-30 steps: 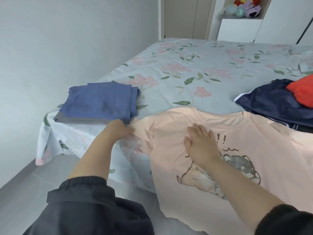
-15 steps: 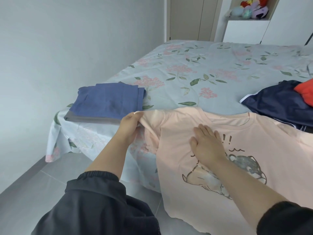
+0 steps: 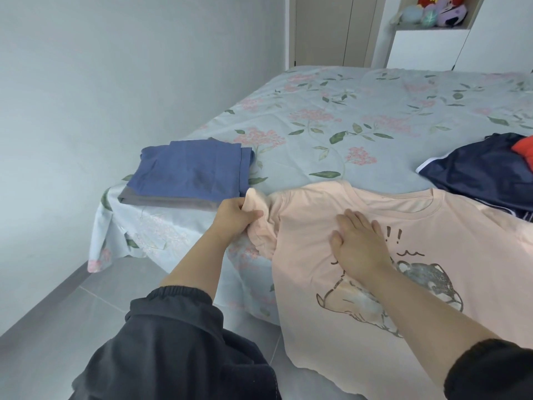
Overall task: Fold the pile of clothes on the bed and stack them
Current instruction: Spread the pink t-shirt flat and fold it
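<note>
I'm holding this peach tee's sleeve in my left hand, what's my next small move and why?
Probably fold the sleeve across onto the chest. Your left hand grips it bunched, while your right hand lies flat on the tee, pinning it spread face-up.

Pale grey wall (image 3: 86, 82) at left, grey tiled floor (image 3: 43, 327) below; floral-sheeted bed (image 3: 346, 116); beige wardrobe (image 3: 331, 30) and white cabinet (image 3: 427, 50) behind, plush toys (image 3: 432, 11) above.
</note>
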The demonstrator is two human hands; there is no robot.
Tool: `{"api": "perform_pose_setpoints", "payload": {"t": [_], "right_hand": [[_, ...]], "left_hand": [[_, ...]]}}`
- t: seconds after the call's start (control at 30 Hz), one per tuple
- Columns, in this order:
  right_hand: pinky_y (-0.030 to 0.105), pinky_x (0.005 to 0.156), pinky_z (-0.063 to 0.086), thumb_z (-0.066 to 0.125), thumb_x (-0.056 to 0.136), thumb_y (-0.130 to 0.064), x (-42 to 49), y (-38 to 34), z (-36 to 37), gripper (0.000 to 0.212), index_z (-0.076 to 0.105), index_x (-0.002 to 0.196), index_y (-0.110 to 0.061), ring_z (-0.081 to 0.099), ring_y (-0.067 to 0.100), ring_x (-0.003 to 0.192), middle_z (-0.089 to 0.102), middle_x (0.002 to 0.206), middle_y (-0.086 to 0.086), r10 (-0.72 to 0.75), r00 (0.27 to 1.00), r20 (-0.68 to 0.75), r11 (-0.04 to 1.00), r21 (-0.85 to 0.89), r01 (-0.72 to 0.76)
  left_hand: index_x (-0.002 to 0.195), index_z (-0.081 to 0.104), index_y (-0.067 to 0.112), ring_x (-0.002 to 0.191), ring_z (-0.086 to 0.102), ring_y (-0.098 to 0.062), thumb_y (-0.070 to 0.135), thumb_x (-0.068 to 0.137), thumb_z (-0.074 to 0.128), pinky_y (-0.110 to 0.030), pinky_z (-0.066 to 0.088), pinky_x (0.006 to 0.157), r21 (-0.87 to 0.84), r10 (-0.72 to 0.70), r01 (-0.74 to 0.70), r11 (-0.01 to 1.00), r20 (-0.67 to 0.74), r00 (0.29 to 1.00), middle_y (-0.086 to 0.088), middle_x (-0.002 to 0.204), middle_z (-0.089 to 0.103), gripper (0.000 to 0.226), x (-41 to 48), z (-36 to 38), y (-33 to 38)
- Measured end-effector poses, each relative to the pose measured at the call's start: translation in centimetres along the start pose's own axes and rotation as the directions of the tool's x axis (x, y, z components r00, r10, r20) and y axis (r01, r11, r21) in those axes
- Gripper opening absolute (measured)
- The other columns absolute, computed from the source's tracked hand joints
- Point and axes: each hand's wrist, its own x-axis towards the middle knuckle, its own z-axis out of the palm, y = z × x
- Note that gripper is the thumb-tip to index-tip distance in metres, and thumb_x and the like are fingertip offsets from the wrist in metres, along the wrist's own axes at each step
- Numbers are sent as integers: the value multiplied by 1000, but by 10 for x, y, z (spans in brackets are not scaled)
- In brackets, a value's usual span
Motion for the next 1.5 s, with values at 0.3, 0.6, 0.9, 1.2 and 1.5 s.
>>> {"api": "perform_pose_setpoints", "payload": {"t": [0.3, 0.6, 0.9, 1.2, 1.5], "right_hand": [[39, 101, 21, 32, 91, -29, 0, 0, 1, 30, 48, 112, -14, 32, 19, 126, 44, 130, 1, -4, 1000, -20, 1000, 2, 4], [38, 102, 18, 33, 91, -29, 1, 1, 3, 35, 49, 118, -14, 31, 20, 128, 44, 134, 5, 6, 1000, -23, 1000, 29, -5], [38, 101, 19, 31, 90, -30, 2, 2, 4, 36, 49, 118, -14, 31, 19, 127, 44, 133, 3, 1, 1000, -27, 1000, 21, -1], [38, 102, 19, 31, 90, -30, 3, 3, 6, 37, 48, 118, -14, 31, 20, 128, 44, 135, 5, 3, 999, -33, 1000, 21, -2], [37, 110, 14, 34, 93, -28, 5, 5, 4, 42, 43, 131, -14, 24, 16, 136, 35, 146, 2, 21, 999, 43, 994, 105, -25]], "left_hand": [[53, 37, 12, 62, 43, -24, 35, 93, 51, -29, 43, 54, 21, -94, 110, 994, -377, 921, -3, 57, 41, 48, 9, -48, 2], [103, 63, 6, 62, 69, -16, 55, 82, 64, -23, 57, 56, -186, -433, 441, 878, 84, 897, -9, 79, 70, 53, -16, -63, -16], [95, 67, 13, 67, 70, -9, 22, 74, 80, -19, 55, 58, -96, -325, 364, 927, 281, 903, 0, 79, 74, 25, -33, -43, -11], [90, 55, 10, 59, 60, -17, 12, 94, 44, -27, 53, 39, -697, -549, 417, 584, 39, 835, -3, 70, 62, 12, -42, -53, -9], [67, 42, 15, 75, 44, -25, 16, 92, 35, -30, 40, 65, 60, 38, -18, 998, -356, 934, -2, 70, 48, 26, -49, -32, 32]]}}
